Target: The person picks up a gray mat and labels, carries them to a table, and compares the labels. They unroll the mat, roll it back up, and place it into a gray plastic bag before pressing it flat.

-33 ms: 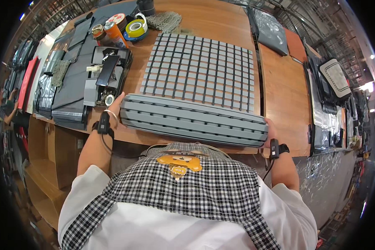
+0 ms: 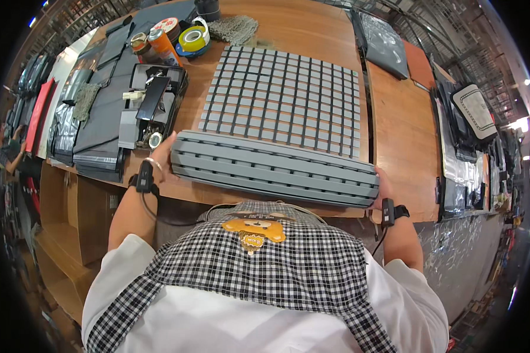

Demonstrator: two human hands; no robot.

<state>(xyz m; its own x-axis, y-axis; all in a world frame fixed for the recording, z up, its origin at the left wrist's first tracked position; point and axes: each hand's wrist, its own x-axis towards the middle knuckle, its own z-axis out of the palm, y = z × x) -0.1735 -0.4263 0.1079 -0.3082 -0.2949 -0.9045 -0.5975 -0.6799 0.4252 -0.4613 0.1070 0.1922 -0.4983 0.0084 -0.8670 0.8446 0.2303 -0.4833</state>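
Note:
A grey slatted mat [image 2: 282, 94] with black connecting strips lies partly unrolled on the wooden table. Its near end is wound into a thick roll [image 2: 271, 170] along the front edge. My left hand [image 2: 164, 156] grips the roll's left end, with the fingers partly hidden behind it. At the opposite end, my right hand [image 2: 383, 187] is pressed round the roll, and most of its fingers are out of sight. The flat part of the mat stretches away from me, apart from both hands.
Left of the mat stands a black tray [image 2: 153, 106] of small parts. Behind it are an orange spray can [image 2: 164, 46] and yellow tape [image 2: 191, 39]. Dark packed sheets [image 2: 103, 141] lie farther left. Across the table gap [image 2: 368, 117], a dark plastic-wrapped pack [image 2: 383, 47] lies at the far right.

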